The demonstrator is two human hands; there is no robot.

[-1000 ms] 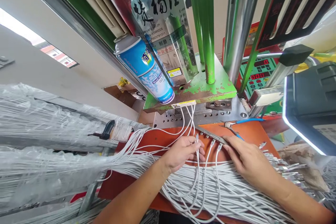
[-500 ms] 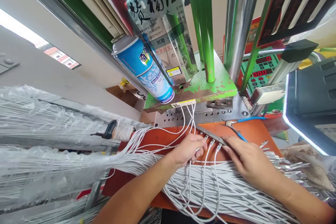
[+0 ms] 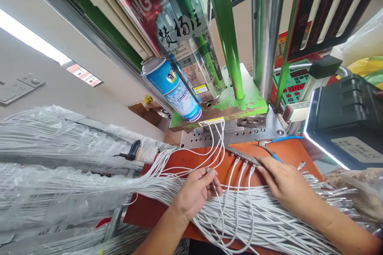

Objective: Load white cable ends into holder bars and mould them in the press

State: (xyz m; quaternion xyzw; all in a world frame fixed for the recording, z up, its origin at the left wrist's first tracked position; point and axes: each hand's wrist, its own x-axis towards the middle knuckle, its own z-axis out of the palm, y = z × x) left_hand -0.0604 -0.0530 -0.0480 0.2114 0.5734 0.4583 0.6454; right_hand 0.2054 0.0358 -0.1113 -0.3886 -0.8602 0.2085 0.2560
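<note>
White cables and metal strip, on an orange tabletop.
Cables smooth, thin, looped, massed along the near edge; left hand, grip pinching a loose plug; right hand, grip closed on the strip's right end; strip grey, narrow, straight, slanting toward the far edge, three plugs along its near side; crinkled clear plastic wrap beyond the left edge, holding bundled cables; blue-handled pliers, far edge, right; blue-and-white aerosol can and chipped green plate, past the far edge.
</note>
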